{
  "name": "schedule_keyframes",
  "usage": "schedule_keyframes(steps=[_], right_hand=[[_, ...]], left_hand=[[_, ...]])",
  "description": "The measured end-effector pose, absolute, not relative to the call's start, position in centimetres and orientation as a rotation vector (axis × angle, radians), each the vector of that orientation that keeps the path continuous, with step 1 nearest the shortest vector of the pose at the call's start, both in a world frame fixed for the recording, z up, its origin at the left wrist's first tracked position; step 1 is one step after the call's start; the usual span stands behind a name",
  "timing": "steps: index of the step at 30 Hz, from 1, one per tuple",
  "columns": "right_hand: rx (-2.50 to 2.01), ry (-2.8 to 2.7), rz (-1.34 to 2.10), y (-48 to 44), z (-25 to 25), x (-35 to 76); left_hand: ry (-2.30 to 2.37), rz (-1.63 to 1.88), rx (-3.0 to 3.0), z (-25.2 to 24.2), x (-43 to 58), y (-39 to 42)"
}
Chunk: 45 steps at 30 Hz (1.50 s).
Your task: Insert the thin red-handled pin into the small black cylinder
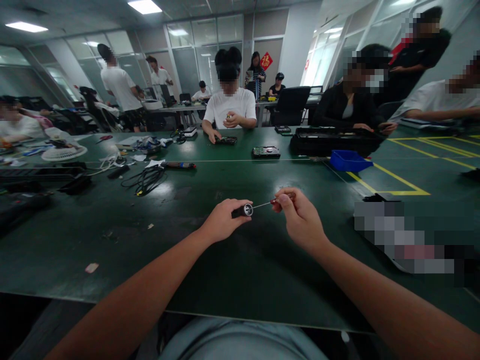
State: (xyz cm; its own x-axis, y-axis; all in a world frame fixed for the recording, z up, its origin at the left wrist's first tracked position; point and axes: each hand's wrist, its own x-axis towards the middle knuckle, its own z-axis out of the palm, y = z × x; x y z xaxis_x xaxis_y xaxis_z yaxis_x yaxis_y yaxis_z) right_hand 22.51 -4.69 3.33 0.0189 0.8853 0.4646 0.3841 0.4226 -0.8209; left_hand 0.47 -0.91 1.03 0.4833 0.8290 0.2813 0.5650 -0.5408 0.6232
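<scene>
Holding a small dark cylindrical handle (242,210) in the left hand (222,220), the person keeps its fingers curled tight around the body so that only the bright metal end shows past the thumb, turned toward the other hand. The right hand (300,217) pinches a thin screwdriver bit (262,204) between thumb and forefinger, fingertips pressed together on its reddish rear end, the slim steel shaft running from those fingertips straight across to the handle's metal face and seeming to meet it at the centre. Judged from this, the step goes best with shaft and handle kept on one line, the grip on the handle firm and the pinch light, so the tip finds the socket squarely rather than skating off the rim. Both things hang in the air just above the green table (232,270), whose smooth matte surface shows dull glare. Well beyond the fingertips lie a hard drive (266,152) with a flat metallic top, a blue plastic bin (348,161) and loose black cables (147,179).
</scene>
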Motion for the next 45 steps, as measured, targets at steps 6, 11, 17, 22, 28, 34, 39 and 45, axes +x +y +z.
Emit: schedule_keyframes(steps=[6,11,17,22,28,34,39,45], right_hand=[[-1.177,-1.842,0.416,-5.01,3.74,22.74],[-1.112,-2.037,0.299,-5.14,4.11,22.90],[-1.167,-2.023,0.196,-5.17,4.13,22.96],[-1.201,-1.916,0.224,-5.07,4.08,22.88],[-1.194,-1.874,0.293,-5.12,3.97,22.94],[-1.189,-1.949,0.368,-5.04,4.17,22.84],[-1.218,-1.974,0.324,-4.93,4.19,22.83],[-1.244,-2.009,0.277,-4.79,4.00,22.85]], left_hand=[[1.184,0.734,2.352,0.68,0.47,-0.68],[1.172,0.679,2.435,0.22,0.47,-0.42],[1.196,0.649,2.415,0.30,0.49,-0.42],[1.196,0.684,2.393,0.26,0.38,-0.34],[1.214,0.676,2.370,0.31,0.35,-0.36],[1.175,0.669,2.411,0.14,0.29,-0.26],[1.178,0.630,2.432,0.21,0.43,-0.19],[1.216,0.641,2.400,0.18,0.17,-0.11]])
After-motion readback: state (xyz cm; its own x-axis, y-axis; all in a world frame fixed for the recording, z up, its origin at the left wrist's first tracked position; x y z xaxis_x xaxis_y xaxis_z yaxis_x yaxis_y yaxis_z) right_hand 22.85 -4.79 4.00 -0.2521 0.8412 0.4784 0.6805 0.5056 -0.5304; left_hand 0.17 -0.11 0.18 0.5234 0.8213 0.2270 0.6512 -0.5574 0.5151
